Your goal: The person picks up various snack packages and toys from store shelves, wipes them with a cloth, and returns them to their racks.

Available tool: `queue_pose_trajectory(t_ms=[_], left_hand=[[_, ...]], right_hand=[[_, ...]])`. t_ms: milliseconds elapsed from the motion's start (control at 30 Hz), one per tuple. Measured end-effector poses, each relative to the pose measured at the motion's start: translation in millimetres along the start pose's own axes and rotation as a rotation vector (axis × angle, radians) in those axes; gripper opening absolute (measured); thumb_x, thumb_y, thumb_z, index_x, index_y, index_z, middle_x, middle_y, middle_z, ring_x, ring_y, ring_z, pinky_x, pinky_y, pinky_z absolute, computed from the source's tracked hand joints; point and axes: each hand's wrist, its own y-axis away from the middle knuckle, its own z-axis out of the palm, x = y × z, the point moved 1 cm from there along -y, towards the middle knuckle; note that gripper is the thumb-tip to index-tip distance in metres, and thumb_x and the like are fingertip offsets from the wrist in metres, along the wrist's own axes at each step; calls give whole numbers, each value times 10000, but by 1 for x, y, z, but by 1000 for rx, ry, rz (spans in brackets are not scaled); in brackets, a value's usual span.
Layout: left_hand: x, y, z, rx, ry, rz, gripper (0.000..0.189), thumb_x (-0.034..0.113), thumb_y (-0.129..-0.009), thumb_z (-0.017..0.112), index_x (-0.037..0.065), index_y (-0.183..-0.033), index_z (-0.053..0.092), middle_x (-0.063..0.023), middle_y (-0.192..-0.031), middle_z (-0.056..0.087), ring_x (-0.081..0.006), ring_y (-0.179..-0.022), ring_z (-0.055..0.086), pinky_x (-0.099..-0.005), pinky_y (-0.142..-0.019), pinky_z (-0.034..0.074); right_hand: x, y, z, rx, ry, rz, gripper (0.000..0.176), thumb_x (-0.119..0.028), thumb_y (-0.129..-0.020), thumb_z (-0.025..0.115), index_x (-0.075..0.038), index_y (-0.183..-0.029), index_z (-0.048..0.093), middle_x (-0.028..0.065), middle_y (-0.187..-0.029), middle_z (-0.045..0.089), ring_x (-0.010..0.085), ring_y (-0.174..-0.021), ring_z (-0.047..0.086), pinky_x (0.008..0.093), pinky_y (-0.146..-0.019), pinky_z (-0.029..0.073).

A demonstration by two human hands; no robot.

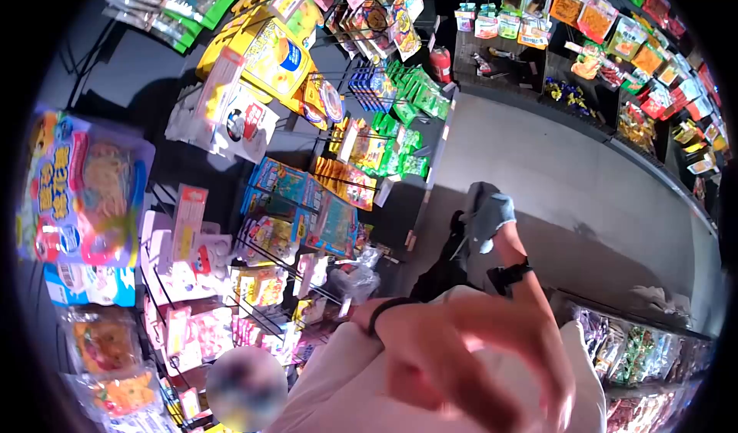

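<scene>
My left hand point(430, 348), with a dark band at its wrist, is close to the camera and badly smeared by motion. Its fingers bend downward and to the right, and whatever may be between them does not show. Beside and partly behind it, my right hand point(544, 348) is also blurred and runs downward. A black watch point(510, 276) sits on the arm above it. Beyond the watch is a grey piece point(493, 218) that I cannot identify. Pale cloth point(330, 368) lies below both hands. Neither hand visibly touches any packet.
Hanging snack packets, among them a yellow bag point(277, 58) and a purple bag point(88, 191), fill racks at left. Green packets point(407, 102) lie farther along. A red fire extinguisher point(440, 64) stands by the grey floor point(553, 152). More shelves point(646, 356) stand at right.
</scene>
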Motion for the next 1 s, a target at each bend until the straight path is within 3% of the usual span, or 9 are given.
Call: queue_pose_trajectory(t_ms=[100, 200, 300, 333, 633, 767, 833, 867, 1000], left_hand=[[-44, -23, -29, -197, 35, 424, 252, 110, -985, 451, 99, -1023, 699, -193, -929, 669, -228, -700, 652, -267, -590, 478], [-40, -34, -52, -96, 371, -1, 256, 69, -950, 483, 152, -1051, 703, -202, -962, 665, -224, -711, 653, -253, -576, 473], [-64, -40, -88, -109, -48, 134, 437, 51, -873, 534, 312, -1218, 599, -219, -1046, 654, -236, -717, 650, -273, -573, 477], [-69, -45, -101, -114, -261, 205, 583, 42, -835, 560, 392, -1301, 547, -228, -1088, 649, -242, -721, 648, -283, -571, 479], [-107, -109, -212, -126, -367, 296, 725, 29, -826, 565, 503, -1355, 420, -157, -1052, 679, -233, -674, 633, -311, -537, 485], [-134, -139, -242, 111, -143, 238, 480, 22, -802, 591, 307, -1187, 624, -125, -860, 680, -204, -606, 599, -303, -504, 481], [-163, -164, -274, -185, -441, 512, 142, -3, -780, 592, 101, -854, 654, -78, -713, 614, -174, -531, 544, -271, -458, 450], [-167, -169, -257, 111, -452, 341, 109, -24, -742, 596, 34, -660, 553, -66, -665, 568, -161, -490, 497, -254, -435, 429], [-194, -205, -287, -50, -265, 108, 76, -29, -616, 585, 40, -634, 560, -44, -576, 517, -132, -446, 449, -251, -363, 337]], right_hand=[[3, -39, -50, 50, 8, -143, 90, -20, -863, 499, -18, -837, 585, 71, -672, 559, 189, -608, 581, 311, -530, 494], [-58, -66, -34, -17, 666, -375, 119, 40, -819, 483, -40, -820, 571, 36, -663, 538, 133, -593, 529, 279, -514, 455], [-82, -101, -49, 175, 726, -351, 156, 27, -711, 604, -45, -847, 578, 32, -674, 559, 126, -572, 522, 274, -502, 452], [-119, -92, -25, 223, 1335, -514, 262, 20, -626, 660, -31, -870, 578, 37, -686, 579, 112, -581, 556, 266, -521, 486], [-192, -200, -25, 204, 1207, -433, 236, -38, -568, 702, -38, -786, 610, 31, -721, 624, 124, -664, 660, 235, -549, 520], [-220, -223, -32, 354, 1342, -497, 290, -57, -582, 698, -49, -866, 636, 33, -779, 653, 124, -686, 669, 234, -584, 527], [-239, -232, -34, 355, 1140, -434, 361, -79, -591, 696, -82, -946, 630, 31, -788, 662, 145, -702, 673, 254, -610, 530], [-244, -241, -38, 406, 1300, -466, 379, -85, -599, 693, -96, -972, 623, 34, -799, 667, 156, -710, 675, 268, -616, 531], [-273, -271, -75, 436, 1310, -518, 313, -34, -634, 655, -91, -939, 618, 46, -783, 648, 144, -688, 661, 279, -600, 531]])
